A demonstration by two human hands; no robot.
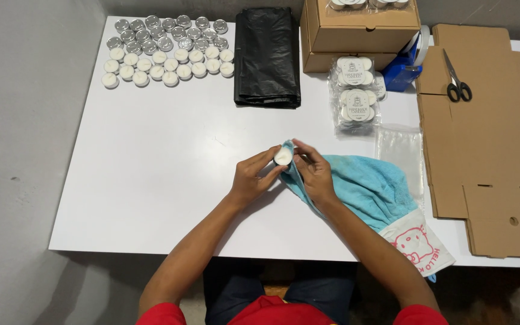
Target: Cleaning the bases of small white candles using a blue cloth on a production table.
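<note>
White table (151, 180) against a grey wall, pretty tidy setup. Using the black plastic bag (267, 57) lying at the back as the landmark: to its left sits a big batch of small tealight candles (170, 65), white wax showing in the nearer rows, with silver tins or lids (167, 33) in the rows behind. To the bag's right are stacked cardboard boxes (356, 33), some clear packs of candles (356, 96) just in front of them, a blue tape dispenser (407, 66), then flattened cardboard (489, 150) with scissors (457, 81) lying on it.

In front of the bag, toward the person, is where the action is. The left hand (251, 177) has its fingers closed around a single tealight candle (283, 157), wax side up. The right hand (314, 174) is pinching a corner of a light blue towel (368, 186) right up against the candle's rim, so it looks like it's getting a wipe. The rest of the towel trails off to the right of the hands.

Progress-wise, my guess is it's somewhere in the middle: a few packs are filled, but that whole batch left of the bag is loose, and an empty clear bag (401, 150) is lying beside the towel.
</note>
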